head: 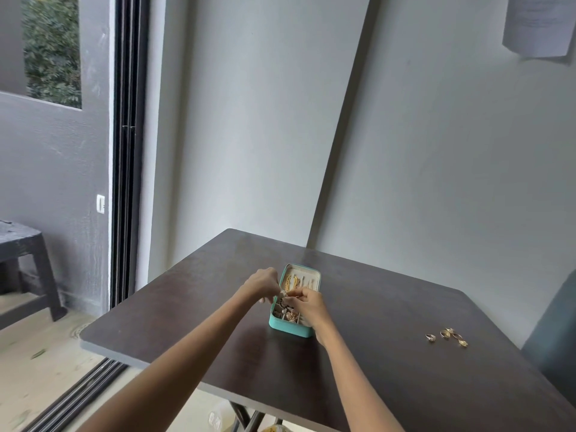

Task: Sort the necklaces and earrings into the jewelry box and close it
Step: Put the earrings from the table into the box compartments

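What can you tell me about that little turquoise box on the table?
The small turquoise jewelry box is rectangular with rounded corners and stands open on the dark brown wooden table. Its lid, lined in cream, is tipped back and shows gold chains hanging inside. The base is split into compartments holding small gold pieces. The left hand and right hand meet over it, pinching something tiny.
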Demonstrator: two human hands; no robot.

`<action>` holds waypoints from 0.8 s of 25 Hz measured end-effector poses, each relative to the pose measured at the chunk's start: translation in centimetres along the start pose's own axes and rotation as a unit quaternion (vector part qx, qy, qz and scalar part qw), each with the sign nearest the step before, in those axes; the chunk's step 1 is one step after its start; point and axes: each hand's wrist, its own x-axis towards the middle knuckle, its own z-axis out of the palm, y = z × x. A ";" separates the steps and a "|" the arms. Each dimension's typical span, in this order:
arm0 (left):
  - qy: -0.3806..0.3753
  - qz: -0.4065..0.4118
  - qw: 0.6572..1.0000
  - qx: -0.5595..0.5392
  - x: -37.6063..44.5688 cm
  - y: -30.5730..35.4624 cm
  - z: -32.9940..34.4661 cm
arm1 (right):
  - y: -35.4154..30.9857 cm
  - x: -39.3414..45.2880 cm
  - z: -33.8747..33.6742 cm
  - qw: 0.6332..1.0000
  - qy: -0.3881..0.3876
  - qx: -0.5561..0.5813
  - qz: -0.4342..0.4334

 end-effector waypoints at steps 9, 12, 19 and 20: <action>0.012 -0.033 0.997 -0.070 -0.5 0.0 0.4 | -0.6 -0.5 0.2 0.993 0.000 -0.110 -0.030; 0.029 -0.046 0.994 -0.090 -0.3 0.1 0.7 | -0.6 -0.9 -0.2 0.997 0.030 -0.072 -0.020; 0.052 -0.029 0.992 -0.111 0.0 1.2 1.2 | -1.1 -1.2 -0.8 0.997 0.035 -0.061 -0.035; 0.056 -0.024 0.991 -0.118 0.2 1.5 1.5 | -1.1 -1.2 -1.1 0.997 0.054 -0.036 -0.039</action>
